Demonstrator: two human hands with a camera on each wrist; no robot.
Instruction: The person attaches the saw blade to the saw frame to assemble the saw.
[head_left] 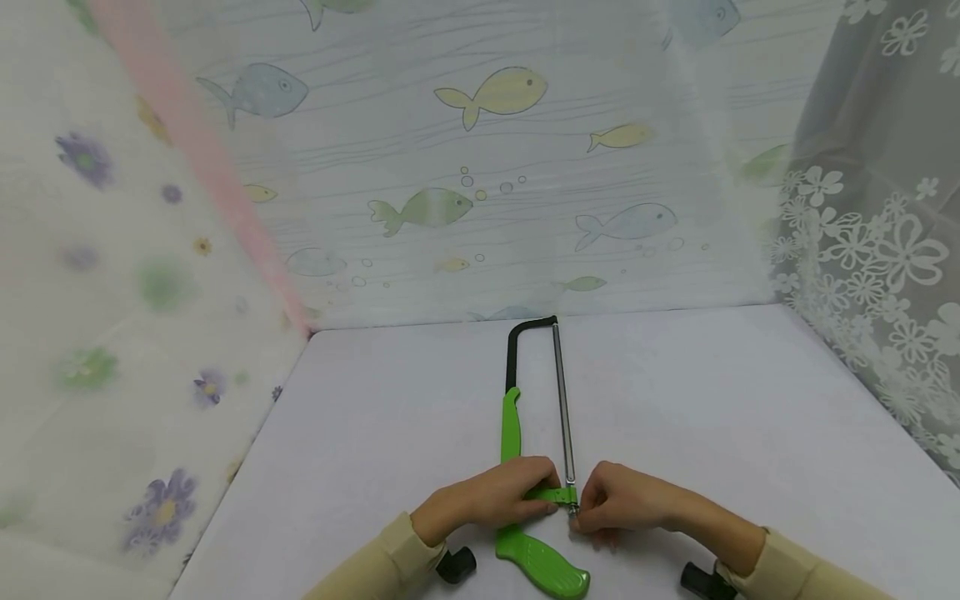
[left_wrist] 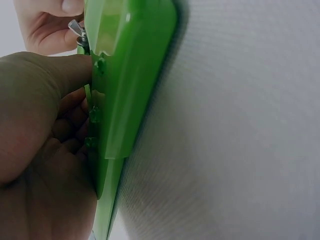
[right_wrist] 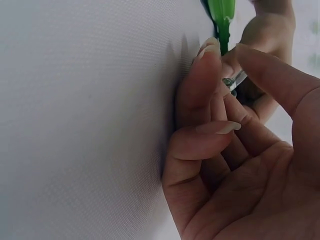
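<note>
One saw (head_left: 512, 437) is laid lengthwise on the white bench (head_left: 390, 417), roughly midway between the left and right edges. Its black frame (head_left: 512, 358) is extended almost to the far edge, while its green handle (head_left: 543, 567) is turned toward the near side. The blade (head_left: 563, 400) is set along the saw's right side, between the frame's far tip and a green bracket (head_left: 564, 495). The saw is gripped at this bracket by the left hand (head_left: 498, 497), the bracket being held between thumb and curled fingers. The right hand (head_left: 626, 500) is held at the bracket's right end, close beside a wing nut (left_wrist: 76, 28). Its fingers are bent and only a narrow gap is left between thumb and forefinger; whether the nut is pinched cannot be told. Both arms are covered by cream sleeves (head_left: 393, 550), and a black device (head_left: 456, 565) is seen beside each wrist. The bench is bordered along its far edge by a fish-printed cloth (head_left: 360, 142), along its left edge by a flowered cloth (head_left: 120, 308), and along its right edge by a lace curtain (head_left: 862, 167).
</note>
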